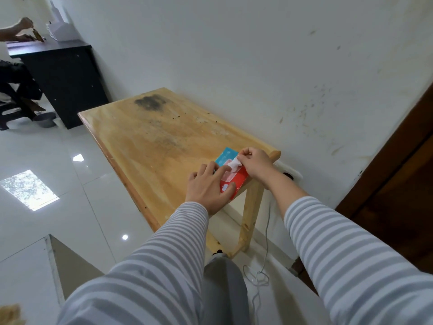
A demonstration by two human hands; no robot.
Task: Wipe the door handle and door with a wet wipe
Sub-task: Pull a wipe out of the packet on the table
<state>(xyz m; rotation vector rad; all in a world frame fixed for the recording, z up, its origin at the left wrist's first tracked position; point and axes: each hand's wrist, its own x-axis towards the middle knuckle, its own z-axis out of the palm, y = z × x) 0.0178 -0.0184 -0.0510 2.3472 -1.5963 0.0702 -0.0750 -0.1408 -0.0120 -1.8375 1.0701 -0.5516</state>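
Head view: my left hand [208, 186] presses flat on red-and-blue plastic wipe pack [230, 175] at wooden table [150, 137] corner; right hand [254, 164] pinches white wet wipe [235, 163]. Fetch step. Next: pull free, turn toward brown door [403, 165].

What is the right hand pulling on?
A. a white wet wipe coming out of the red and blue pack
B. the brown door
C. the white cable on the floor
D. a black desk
A: the right hand pinches the white wet wipe sticking up from the red and blue wipe pack, which the left hand presses flat on the wooden table.
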